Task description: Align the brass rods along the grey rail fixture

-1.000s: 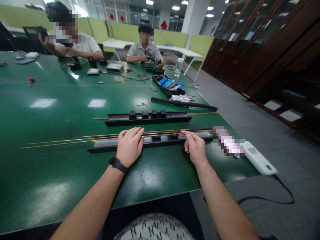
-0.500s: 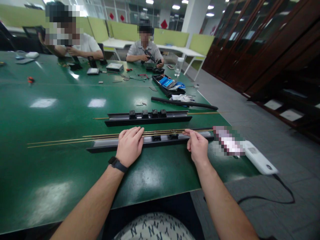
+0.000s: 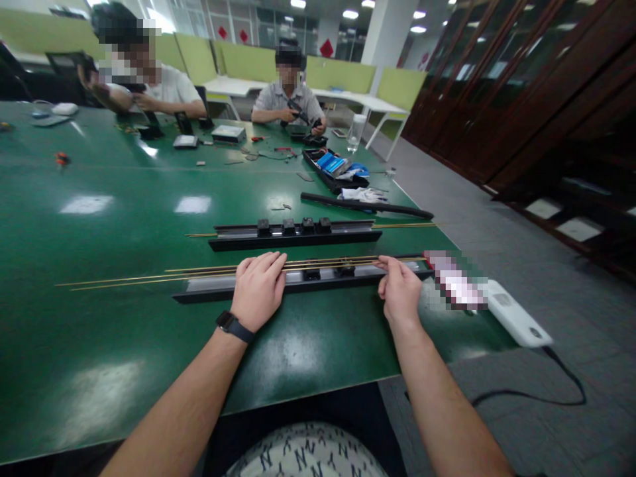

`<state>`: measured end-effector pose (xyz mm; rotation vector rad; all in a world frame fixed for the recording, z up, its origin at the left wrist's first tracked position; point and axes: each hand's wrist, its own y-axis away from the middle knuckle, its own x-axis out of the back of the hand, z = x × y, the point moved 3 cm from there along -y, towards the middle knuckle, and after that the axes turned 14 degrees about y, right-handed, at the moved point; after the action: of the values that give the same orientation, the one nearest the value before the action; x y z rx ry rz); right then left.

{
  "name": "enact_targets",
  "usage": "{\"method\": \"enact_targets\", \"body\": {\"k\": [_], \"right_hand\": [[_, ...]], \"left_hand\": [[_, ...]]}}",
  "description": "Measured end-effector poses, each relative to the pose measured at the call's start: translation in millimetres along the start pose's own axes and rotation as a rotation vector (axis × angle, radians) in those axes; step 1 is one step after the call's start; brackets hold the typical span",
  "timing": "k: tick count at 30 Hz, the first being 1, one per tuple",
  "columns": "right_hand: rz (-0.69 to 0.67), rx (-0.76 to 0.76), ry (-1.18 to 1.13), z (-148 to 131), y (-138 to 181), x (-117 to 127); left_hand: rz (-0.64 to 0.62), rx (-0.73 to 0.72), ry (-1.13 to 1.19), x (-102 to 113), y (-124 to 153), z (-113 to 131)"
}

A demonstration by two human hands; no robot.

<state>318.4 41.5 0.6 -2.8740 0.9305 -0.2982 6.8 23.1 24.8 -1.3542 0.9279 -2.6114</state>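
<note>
A long black rail [image 3: 322, 285] with a pale inner channel lies across the green table in front of me. Several thin brass-coloured rods [image 3: 119, 281] run along its top and stick out past its left end. My left hand [image 3: 259, 285] is laid over the rail's left half, its fingers bent across the rail and rods; the thumb is hidden. Thumb and forefinger of my right hand [image 3: 400, 285] pinch a rod near the rail's right end. Between the hands, small black blocks [image 3: 346, 267] sit in the channel, beneath the rods.
Behind it lies a second black rail [image 3: 298, 240] with several black blocks and rods. Farther back are a black bar [image 3: 368, 205], gloves [image 3: 362, 195] and a black tray [image 3: 322, 173]. A phone [image 3: 454, 278] and a white power strip [image 3: 517, 315] lie right. Two people sit across the table.
My right hand has moved a little to the right with the pinched rod, whose left end has slid right too. The rail has shifted slightly right; my left hand stays in place.
</note>
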Motion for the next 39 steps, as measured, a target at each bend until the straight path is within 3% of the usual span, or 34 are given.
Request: {"method": "enact_targets", "body": {"k": [9, 21, 30, 39], "right_hand": [[-0.068, 0.019, 0.017, -7, 6, -4], [-0.286, 0.106, 0.029, -8, 15, -9], [-0.269, 0.111, 0.035, -7, 14, -10], [-0.159, 0.075, 0.014, -6, 9, -8]], "left_hand": [[0.012, 0.002, -0.005, -1, 1, -1], [0.014, 0.005, -0.012, -1, 1, 0], [0.014, 0.008, -0.015, -2, 1, -1], [0.009, -0.002, -0.004, 0, 0, 0]]}}
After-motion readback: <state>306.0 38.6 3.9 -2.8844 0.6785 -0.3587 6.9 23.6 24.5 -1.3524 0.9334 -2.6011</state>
